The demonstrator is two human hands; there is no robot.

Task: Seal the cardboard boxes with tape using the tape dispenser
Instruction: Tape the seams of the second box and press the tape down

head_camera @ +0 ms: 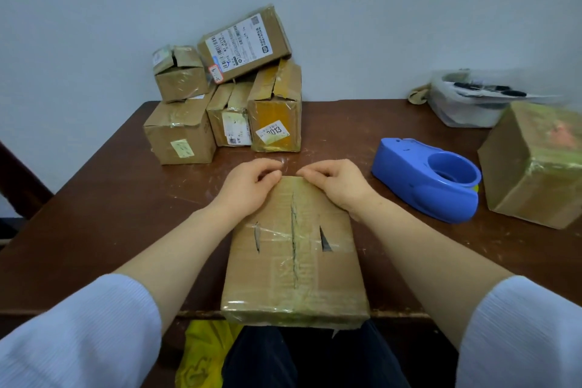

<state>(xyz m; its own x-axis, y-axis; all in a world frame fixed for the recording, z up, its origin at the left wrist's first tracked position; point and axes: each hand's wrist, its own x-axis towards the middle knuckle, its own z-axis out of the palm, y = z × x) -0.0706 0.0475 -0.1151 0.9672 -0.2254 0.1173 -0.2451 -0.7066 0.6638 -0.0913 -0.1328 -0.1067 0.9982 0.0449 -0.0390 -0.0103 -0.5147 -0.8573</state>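
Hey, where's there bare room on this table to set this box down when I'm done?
Widest bare patch: the table's left side, bordered by the pile of boxes, the left edge and your box. A smaller one lies between the pile and the tape dispenser. The right side is crowded: dispenser, large box, plastic bag.
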